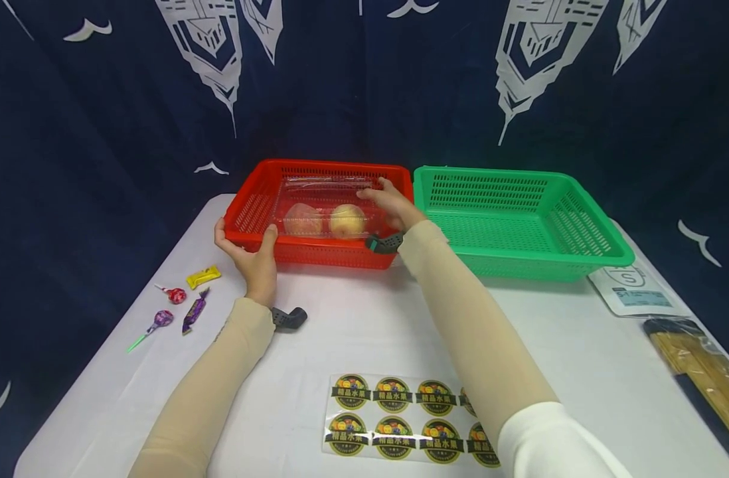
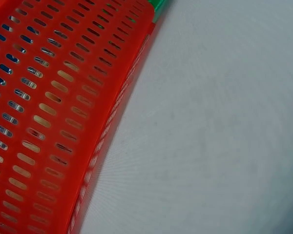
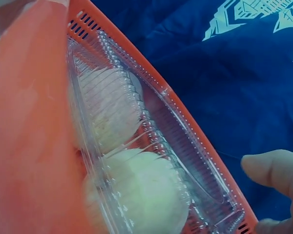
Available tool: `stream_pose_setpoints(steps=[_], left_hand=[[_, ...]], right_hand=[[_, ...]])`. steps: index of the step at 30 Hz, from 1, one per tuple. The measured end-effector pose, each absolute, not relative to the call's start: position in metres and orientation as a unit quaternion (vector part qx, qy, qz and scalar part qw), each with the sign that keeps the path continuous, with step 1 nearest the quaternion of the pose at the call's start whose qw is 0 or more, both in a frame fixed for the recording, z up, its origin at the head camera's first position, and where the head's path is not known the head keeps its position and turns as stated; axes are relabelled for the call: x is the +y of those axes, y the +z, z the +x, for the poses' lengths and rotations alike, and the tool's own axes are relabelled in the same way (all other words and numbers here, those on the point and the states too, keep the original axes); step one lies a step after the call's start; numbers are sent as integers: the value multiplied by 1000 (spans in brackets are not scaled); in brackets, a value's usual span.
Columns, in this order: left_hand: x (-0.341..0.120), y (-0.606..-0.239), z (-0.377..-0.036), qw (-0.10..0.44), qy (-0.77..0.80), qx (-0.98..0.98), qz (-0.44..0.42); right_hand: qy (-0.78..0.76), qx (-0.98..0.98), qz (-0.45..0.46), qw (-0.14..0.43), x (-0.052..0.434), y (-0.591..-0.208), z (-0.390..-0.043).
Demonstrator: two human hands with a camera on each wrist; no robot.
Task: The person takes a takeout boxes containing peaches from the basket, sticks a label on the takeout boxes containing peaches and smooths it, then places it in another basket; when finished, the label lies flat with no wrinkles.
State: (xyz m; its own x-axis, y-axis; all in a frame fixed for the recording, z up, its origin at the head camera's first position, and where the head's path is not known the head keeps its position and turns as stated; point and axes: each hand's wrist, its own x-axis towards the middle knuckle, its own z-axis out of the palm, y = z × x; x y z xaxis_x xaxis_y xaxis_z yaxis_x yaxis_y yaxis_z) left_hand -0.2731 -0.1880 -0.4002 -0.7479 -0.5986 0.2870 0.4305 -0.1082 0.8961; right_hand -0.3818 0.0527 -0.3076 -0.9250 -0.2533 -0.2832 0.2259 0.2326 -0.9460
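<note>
A red basket stands on the white table, and in it lies a clear plastic fruit box with two apples. My left hand grips the basket's near-left rim, thumb over the edge. My right hand reaches in and holds the box's right end, fingers on its lid. The left wrist view has only the red basket's slotted wall and table. In the right wrist view the box and its apples fill the basket, with fingertips at its end.
An empty green basket sits directly right of the red one. A sheet of round fruit stickers lies near the front edge. Several wrapped sweets and lollipops lie at the left. A white pouch and a bag of sticks lie at the right.
</note>
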Motion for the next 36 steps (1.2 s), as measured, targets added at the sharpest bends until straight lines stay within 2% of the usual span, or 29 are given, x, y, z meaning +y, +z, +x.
stream_pose_setpoints(steps=[6, 12, 27, 36], left_hand=[[-188, -401, -273, 348, -737, -574, 75], [-188, -400, -273, 350, -736, -575, 75], [-189, -401, -275, 353, -738, -570, 73], [-187, -400, -274, 344, -740, -571, 89]], right_hand=[[-572, 787, 8, 232, 52, -308, -382], [-542, 803, 9, 247, 49, -308, -381], [-540, 808, 11, 236, 48, -309, -379], [-579, 788, 1, 209, 47, -315, -376]])
